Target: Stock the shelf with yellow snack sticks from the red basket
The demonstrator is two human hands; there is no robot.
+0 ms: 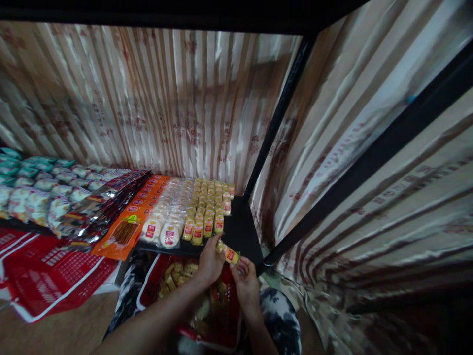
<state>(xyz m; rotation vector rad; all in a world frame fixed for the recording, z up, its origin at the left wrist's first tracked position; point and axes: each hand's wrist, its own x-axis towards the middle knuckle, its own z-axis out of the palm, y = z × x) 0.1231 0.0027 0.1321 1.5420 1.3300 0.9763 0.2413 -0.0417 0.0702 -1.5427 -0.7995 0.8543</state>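
Snack packet yellow with red label, pinched between both hands just off front edge of black shelf, long axis tilted down to right; left hand grips upper end, right hand closed on lower end; matching packets stand in rows just beyond; red basket below holds more snacks

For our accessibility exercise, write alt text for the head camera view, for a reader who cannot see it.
Two bare hands, left hand and right hand, hold a small yellow snack packet at the front edge of a black shelf lined with rows of packaged snacks. A red basket of more packets sits below; striped curtains hang behind.
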